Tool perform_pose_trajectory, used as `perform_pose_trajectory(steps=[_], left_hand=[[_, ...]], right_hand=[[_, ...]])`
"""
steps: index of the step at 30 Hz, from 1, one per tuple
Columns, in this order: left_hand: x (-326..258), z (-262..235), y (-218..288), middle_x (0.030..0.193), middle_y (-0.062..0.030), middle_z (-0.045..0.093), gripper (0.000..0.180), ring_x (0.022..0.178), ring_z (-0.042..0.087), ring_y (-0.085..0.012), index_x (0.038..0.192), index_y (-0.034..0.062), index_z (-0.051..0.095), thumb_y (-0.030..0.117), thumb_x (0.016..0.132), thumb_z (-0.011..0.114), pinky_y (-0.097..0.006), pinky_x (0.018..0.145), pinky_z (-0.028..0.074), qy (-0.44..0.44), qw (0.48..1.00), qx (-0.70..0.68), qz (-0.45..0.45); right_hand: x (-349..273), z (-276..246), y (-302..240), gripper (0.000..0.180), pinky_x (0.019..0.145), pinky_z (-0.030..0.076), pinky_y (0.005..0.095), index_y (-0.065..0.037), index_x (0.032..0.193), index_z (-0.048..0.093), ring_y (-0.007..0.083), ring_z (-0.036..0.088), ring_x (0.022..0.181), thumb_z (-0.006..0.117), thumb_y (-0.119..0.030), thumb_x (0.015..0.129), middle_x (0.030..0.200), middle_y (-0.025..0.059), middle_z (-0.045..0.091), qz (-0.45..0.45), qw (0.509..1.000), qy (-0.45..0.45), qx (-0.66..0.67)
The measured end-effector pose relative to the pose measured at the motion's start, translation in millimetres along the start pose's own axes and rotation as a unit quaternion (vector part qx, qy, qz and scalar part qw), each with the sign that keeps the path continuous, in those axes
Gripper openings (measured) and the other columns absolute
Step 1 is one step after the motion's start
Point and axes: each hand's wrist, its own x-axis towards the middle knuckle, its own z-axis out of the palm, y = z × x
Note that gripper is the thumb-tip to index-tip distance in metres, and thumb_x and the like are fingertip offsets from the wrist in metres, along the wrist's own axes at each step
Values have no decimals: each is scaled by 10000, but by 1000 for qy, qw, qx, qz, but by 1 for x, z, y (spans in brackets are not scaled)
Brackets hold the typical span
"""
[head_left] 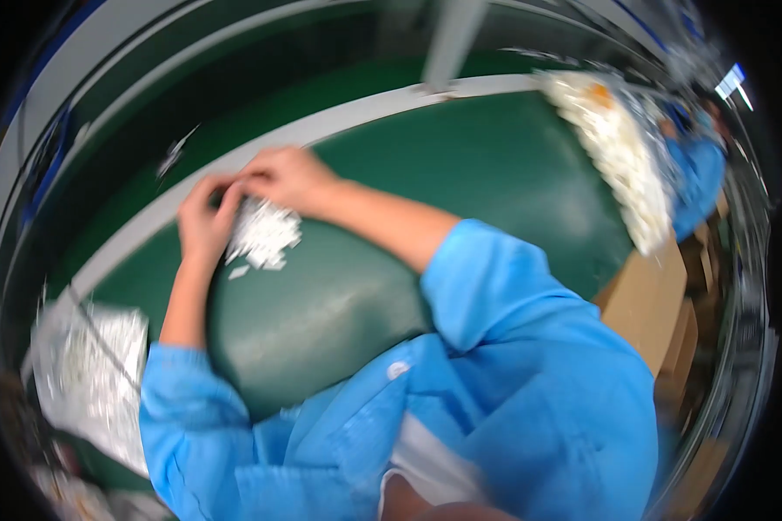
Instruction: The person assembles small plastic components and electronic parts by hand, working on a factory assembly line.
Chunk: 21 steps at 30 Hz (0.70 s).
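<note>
On the green work surface [330, 308] lies a pile of small white pieces [268, 236], some of them spilled toward me. My left hand [207, 217] is at the pile's left edge, thumb and fingers pinched together. Reaching across from the right, my right hand [288, 178] is just beyond the pile, its fingertips closed against those of the left. Whatever is between the fingertips is too small and blurred to make out. Both forearms come out of light blue sleeves.
A clear plastic bag [96, 373] lies at the left. White pieces in plastic [613, 148] are heaped at the far right, near a cardboard box [647, 304]. A pale rail [365, 106] borders the surface's far side. Another person's blue sleeve [699, 178] shows at the right.
</note>
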Motion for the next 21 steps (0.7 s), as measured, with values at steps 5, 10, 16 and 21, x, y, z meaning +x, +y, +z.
perform_pose_trajectory(steps=[5, 10, 16, 21], left_hand=[[-3, -7, 1, 843, -110, 664, 104, 741, 644, -204, 884, 11, 656, 56, 790, 651, -290, 685, 505, 18, 999, -18, 40], [-4, -9, 1, 847, -113, 664, 106, 741, 643, -206, 886, 7, 655, 58, 793, 643, -285, 685, 503, 16, 999, -39, 28], [62, -12, -7, 830, -145, 652, 159, 736, 640, -218, 951, 69, 656, 164, 832, 609, -309, 625, 492, 77, 985, 142, -66], [118, -49, -95, 969, -283, 617, 607, 941, 595, -425, 1029, -32, 600, 524, 903, 390, -481, 829, 476, -115, 855, 461, -207]], right_hand=[[3, 5, -3, 122, 579, 488, 279, -41, 856, 684, 181, 602, 637, 682, -98, 748, 788, 77, 626, -34, 999, 9, 4], [2, 9, -7, 115, 608, 500, 319, -46, 823, 679, 236, 621, 679, 672, -121, 736, 769, 96, 637, 20, 999, 7, 39], [-3, -3, 11, 159, 651, 505, 300, -20, 858, 666, 200, 636, 700, 687, -138, 754, 780, 126, 649, 81, 995, 22, 48], [8, 16, -2, 139, 629, 505, 330, -7, 782, 656, 249, 630, 681, 684, -126, 717, 746, 140, 633, 42, 995, 40, 79]])
